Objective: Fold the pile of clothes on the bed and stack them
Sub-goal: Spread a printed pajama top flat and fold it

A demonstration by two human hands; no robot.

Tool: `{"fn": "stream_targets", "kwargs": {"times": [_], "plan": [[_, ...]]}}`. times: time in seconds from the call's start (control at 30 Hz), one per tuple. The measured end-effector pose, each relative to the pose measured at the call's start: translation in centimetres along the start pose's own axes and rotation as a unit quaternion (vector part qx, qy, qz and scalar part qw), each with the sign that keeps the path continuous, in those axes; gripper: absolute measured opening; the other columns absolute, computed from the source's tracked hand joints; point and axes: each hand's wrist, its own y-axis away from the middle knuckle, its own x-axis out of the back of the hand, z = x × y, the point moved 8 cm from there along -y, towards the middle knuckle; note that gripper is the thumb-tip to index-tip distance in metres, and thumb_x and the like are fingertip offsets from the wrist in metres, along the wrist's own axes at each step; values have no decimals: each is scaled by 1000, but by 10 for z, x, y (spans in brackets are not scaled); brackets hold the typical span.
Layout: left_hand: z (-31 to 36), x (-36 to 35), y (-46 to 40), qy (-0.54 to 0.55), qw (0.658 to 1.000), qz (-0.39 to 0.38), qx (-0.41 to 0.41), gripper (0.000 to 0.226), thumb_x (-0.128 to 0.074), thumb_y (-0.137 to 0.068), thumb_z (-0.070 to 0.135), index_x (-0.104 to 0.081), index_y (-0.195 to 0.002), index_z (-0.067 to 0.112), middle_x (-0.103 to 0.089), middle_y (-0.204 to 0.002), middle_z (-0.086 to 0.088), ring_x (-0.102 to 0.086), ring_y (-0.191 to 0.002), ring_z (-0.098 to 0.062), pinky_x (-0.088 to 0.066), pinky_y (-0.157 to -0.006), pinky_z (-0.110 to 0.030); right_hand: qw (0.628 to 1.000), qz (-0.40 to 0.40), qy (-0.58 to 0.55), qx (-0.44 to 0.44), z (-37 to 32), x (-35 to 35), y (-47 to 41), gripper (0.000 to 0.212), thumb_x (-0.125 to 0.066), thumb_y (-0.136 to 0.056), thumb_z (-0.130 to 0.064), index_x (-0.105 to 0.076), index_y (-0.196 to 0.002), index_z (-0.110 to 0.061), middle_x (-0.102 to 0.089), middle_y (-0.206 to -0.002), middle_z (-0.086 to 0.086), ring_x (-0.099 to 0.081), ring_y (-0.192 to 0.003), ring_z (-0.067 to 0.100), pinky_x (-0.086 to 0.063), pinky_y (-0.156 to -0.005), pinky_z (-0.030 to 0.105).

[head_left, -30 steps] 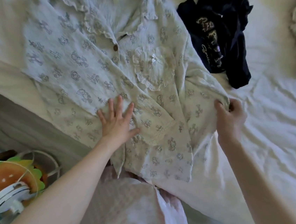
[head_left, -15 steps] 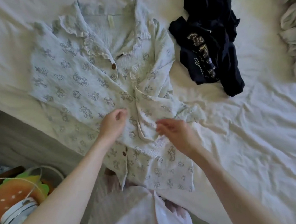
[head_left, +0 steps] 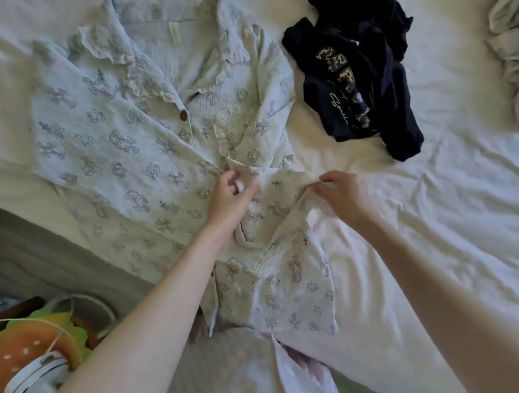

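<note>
Pinching the folded-in sleeve (head_left: pixel 277 183) over the pyjama shirt (head_left: pixel 124 140), the left hand (head_left: pixel 228 198) and right hand (head_left: pixel 344 197) had carried it inward from the shirt's right edge; folding was underway.

The dark garment (head_left: pixel 366 95), crumpled on the bed (head_left: pixel 445 208) at about one o'clock, carries the only lettering: a row of large block letters filled with a camouflage pattern, folded and creased so they cannot be read, and under them a line of pale cursive script, also illegible. The small neck label (head_left: pixel 174 35) inside the printed pyjama shirt (head_left: pixel 124 140), at twelve o'clock, shows no readable writing.
</note>
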Motion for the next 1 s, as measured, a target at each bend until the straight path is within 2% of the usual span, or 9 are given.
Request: {"fn": "stream_targets", "kwargs": {"times": [0.13,0.27,0.37,0.5,0.6,0.7,0.8,0.9,1.0], "plan": [[-11,15,20,172,978,-99,66,44,-47,-89,54,-61,-112,19,-69,-106,0,-63,-102,-19,-51,-88,-37,980,121,-60,143,-61,11,68,2,-63,-86,-15,-63,-87,-17,-53,-74,-19,-52,-63,-4,-38,-56,5],[-33,32,49,191,953,-178,152,67,-53,-70,69,-67,-109,16,-70,-102,-7,-66,-94,-22,-52,-86,-41,949,-168,11,267,-103,-70,114,25,-57,-92,-10,-64,-115,-11,-62,-114,-3,-57,-93,5,-43,-85,12],[-40,58,52,74,982,-108,135,50,-70,-76,44,-63,-113,12,-66,-117,-11,-63,-105,-21,-51,-91,-38,935,-284,25,214,-91,-111,120,26,-53,-94,-13,-65,-118,-11,-62,-124,1,-60,-106,13,-43,-95,19],[-46,110,45,-46,995,46,71,5,-67,-85,18,-64,-88,19,-67,-86,5,-60,-74,-6,-46,-58,-15,984,-144,-92,53,-57,-91,84,20,-51,-95,-17,-68,-95,-8,-68,-84,-1,-62,-77,9,-49,-75,23],[-51,145,50,-144,979,134,60,18,-62,-88,16,-62,-105,18,-65,-95,3,-58,-84,-14,-43,-71,-26,991,-72,-109,-14,-39,-73,57,19,-47,-97,-16,-65,-100,-11,-62,-83,0,-60,-77,15,-51,-73,27],[-42,133,40,-337,935,109,34,45,-56,-91,24,-44,-133,14,-52,-130,-5,-50,-116,-25,-42,-95,-40,990,-9,-117,-73,-33,-61,29,27,-44,-96,-16,-60,-78,-4,-53,-62,7,-44,-53,13,-43,-54,30],[3,87,12,-379,919,83,-74,53,-51,-94,28,-32,-142,17,-39,-144,-5,-39,-130,-25,-36,-104,-49,910,-25,-332,-247,-23,-72,11,30,-51,-94,-25,-64,-98,2,-66,-80,13,-56,-56,11,-55,-72,37],[62,37,-20,-377,903,50,-200,56,-51,-94,23,-28,-145,19,-32,-150,-2,-32,-137,-21,-31,-110,-46,821,-73,-489,-284,-34,-83,-9,25,-52,-96,-25,-62,-108,-6,-67,-97,6,-65,-85,18,-54,-80,32],[89,0,-47,-382,898,-32,-215,55,-56,-92,13,-35,-143,21,-39,-146,-2,-40,-131,-20,-33,-107,-34,761,-67,-563,-314,-33,-82,-17,23,-54,-94,-21,-58,-110,-4,-63,-88,8,-62,-77,22,-55,-70,31]]}}
